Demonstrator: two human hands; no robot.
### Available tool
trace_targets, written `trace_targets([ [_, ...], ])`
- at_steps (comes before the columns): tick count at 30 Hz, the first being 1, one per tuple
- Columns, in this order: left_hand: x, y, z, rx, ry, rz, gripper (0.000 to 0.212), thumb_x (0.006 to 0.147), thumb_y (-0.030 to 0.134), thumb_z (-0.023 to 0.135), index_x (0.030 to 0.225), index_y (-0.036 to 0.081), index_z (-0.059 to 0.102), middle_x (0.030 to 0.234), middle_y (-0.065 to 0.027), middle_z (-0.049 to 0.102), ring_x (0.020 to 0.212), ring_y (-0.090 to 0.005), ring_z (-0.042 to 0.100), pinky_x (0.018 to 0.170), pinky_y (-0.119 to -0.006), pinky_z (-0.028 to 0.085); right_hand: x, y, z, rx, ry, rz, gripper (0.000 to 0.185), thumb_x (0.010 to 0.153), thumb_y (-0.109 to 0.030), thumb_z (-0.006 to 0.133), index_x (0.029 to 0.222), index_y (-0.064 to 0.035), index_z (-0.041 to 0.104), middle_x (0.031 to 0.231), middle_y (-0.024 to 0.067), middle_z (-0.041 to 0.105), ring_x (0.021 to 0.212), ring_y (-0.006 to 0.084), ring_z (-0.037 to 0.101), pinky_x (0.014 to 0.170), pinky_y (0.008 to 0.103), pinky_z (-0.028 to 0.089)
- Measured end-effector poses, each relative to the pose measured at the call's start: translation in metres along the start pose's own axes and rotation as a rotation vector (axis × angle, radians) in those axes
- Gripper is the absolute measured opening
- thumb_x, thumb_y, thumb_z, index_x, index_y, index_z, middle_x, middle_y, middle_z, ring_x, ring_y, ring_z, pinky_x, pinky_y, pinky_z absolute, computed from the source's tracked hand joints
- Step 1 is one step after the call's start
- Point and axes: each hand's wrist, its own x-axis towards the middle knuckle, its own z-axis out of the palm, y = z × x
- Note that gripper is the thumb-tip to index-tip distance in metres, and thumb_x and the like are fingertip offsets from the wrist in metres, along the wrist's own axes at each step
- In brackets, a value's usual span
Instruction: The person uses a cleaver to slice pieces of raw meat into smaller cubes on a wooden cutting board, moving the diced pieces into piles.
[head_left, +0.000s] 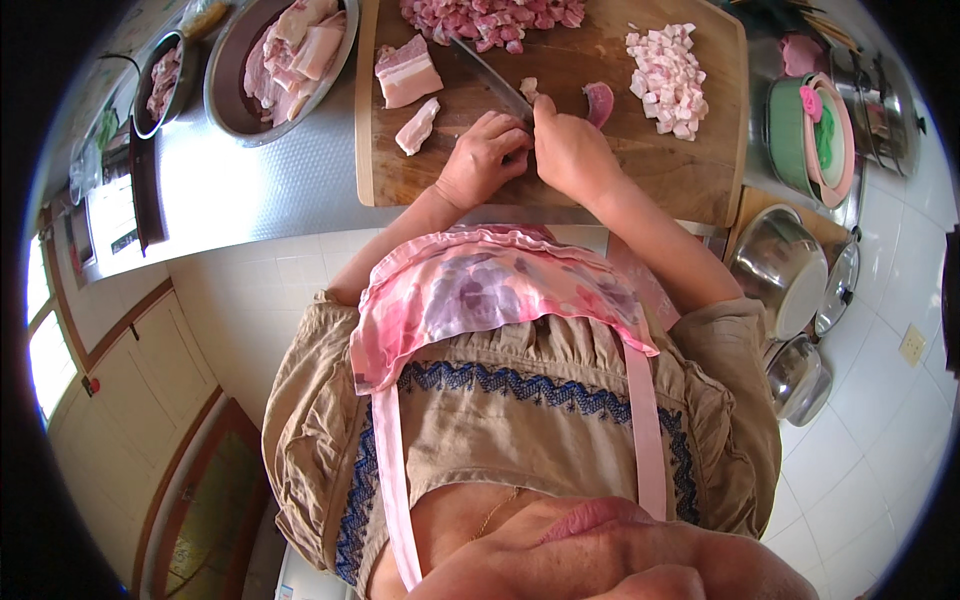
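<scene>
My right hand (576, 154) grips a kitchen knife (491, 77), whose blade slants away to the upper left over a wooden cutting board (660, 176). Close against the near end of the blade is my left hand (486, 156), its fingers curled; whatever may be under them is hidden. A small meat scrap (529, 89) lies just beyond my right hand, and a strip of reddish meat (598, 103) to its right. On the left of the board sit a thick block of fatty pork (407, 73) and a pale strip of fat (418, 127).
Diced red meat (495, 19) is heaped at the board's far edge, diced fat (667, 79) at its right. Left on the metal counter (262, 184) stand a large bowl of pork slabs (296, 60) and a smaller bowl (171, 109). Green and pink basins (787, 135) and a steel pot (772, 262) are right.
</scene>
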Motion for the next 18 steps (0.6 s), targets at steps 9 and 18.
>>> trace_targets([
  [9,-0.005,-0.014,-0.007,0.063,-0.017,0.136,0.026,0.068,-0.003,0.071,0.092,0.004,0.064,0.102,-0.008,0.063,0.092,-0.0288,0.06,0.082,-0.038,0.051,0.035,0.021,0.004,0.066,-0.007,0.065,0.022,0.089,-0.012,0.058,0.098,0.0039,0.047,0.068,0.0255,0.062,0.07,0.0421,0.065,0.074,0.0531,0.043],
  [18,-0.009,-0.012,-0.007,0.156,0.049,0.076,0.031,0.071,0.0,0.069,0.1,0.01,0.069,0.1,-0.0077,0.062,0.093,-0.0282,0.059,0.084,-0.038,0.051,-0.015,0.037,-0.006,0.164,-0.022,0.126,0.02,0.09,-0.009,0.055,0.099,0.0046,0.044,0.071,0.0295,0.061,0.075,0.0463,0.064,0.067,0.0547,0.049],
])
